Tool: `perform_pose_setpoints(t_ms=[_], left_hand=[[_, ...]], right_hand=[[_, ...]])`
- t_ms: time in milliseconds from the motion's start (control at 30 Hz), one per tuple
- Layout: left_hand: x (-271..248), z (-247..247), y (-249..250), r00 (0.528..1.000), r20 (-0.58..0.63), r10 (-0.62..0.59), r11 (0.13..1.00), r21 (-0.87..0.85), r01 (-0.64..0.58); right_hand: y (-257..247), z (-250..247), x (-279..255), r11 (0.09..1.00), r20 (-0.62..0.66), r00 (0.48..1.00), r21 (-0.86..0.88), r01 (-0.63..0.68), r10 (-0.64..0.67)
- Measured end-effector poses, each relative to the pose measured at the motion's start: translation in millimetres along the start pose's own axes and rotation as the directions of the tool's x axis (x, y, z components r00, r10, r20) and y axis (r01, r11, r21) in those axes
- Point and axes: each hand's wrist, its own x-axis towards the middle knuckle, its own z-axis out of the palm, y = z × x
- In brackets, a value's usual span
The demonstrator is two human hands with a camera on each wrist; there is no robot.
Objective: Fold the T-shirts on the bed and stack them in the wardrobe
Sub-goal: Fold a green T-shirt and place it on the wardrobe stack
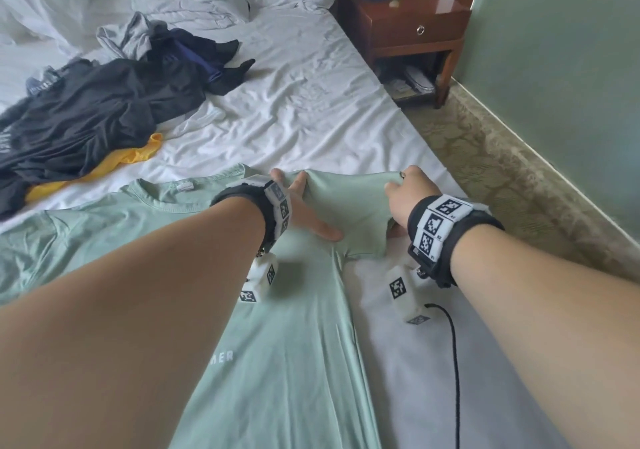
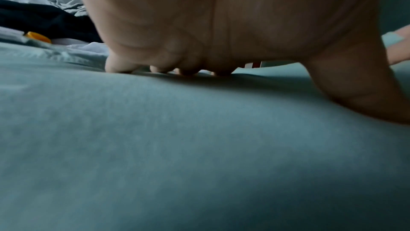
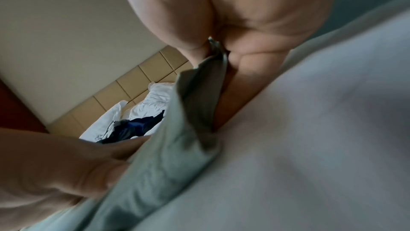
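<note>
A pile of dark clothes (image 1: 90, 109) waits on the left of the bed (image 1: 311, 102). The green T-shirt (image 1: 277, 362) lies flat near its edge. The left hand (image 1: 304, 213) presses flat at the shoulder, probably anchoring it, while the right hand (image 1: 405, 199) pinches the sleeve (image 1: 353, 213) between them, likely to fold it inward.
</note>
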Motion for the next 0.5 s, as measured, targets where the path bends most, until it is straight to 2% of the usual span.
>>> perform_pose_setpoints(t_ms=[67, 133, 167, 233, 300, 333, 367, 433, 500], left_hand=[[-0.2, -2.4, -4.2, 0.999, -0.041, 0.026, 0.995, -0.09, -0.03], [-2.7, -7.9, -10.6, 0.991, -0.135, 0.0, 0.94, -0.338, -0.046], [-2.3, -10.0, -16.9, 0.975, -0.213, -0.055, 0.874, -0.483, -0.057], [-4.3, -12.0, -32.2, 0.913, -0.352, -0.206, 0.736, -0.671, -0.093], [-9.7, -11.4, -42.0, 0.883, -0.363, -0.297, 0.607, -0.786, -0.119], [-14.9, -10.2, -42.5, 0.895, -0.33, -0.299, 0.516, -0.845, -0.139], [-22.1, -9.0, -40.4, 0.923, -0.262, -0.282, 0.388, -0.911, -0.14], [-35.6, -5.1, -35.2, 0.976, -0.108, -0.191, 0.148, -0.986, -0.08], [-48.1, -0.7, -34.5, 0.999, 0.011, -0.044, 0.002, -1.0, 0.011]], right_hand=[[0.8, 6.4, 0.7, 1.0, -0.02, 1.0, -0.013, -0.002, 0.002], [-0.3, 11.0, 1.8, 0.999, -0.047, 0.998, -0.025, 0.041, -0.043], [-2.1, 12.5, 3.8, 0.996, -0.057, 0.995, -0.034, 0.078, -0.08], [-8.1, 12.8, 4.7, 0.989, -0.064, 0.988, -0.055, 0.134, -0.138], [-16.8, 12.2, 1.6, 0.984, -0.068, 0.984, -0.077, 0.159, -0.164], [-21.6, 11.3, -0.8, 0.981, -0.069, 0.982, -0.086, 0.172, -0.179], [-26.7, 10.5, -3.5, 0.978, -0.068, 0.979, -0.095, 0.185, -0.192], [-41.5, 9.0, -13.2, 0.966, -0.075, 0.968, -0.113, 0.231, -0.24], [-61.5, 9.3, -31.7, 0.942, -0.051, 0.943, -0.092, 0.323, -0.328]])
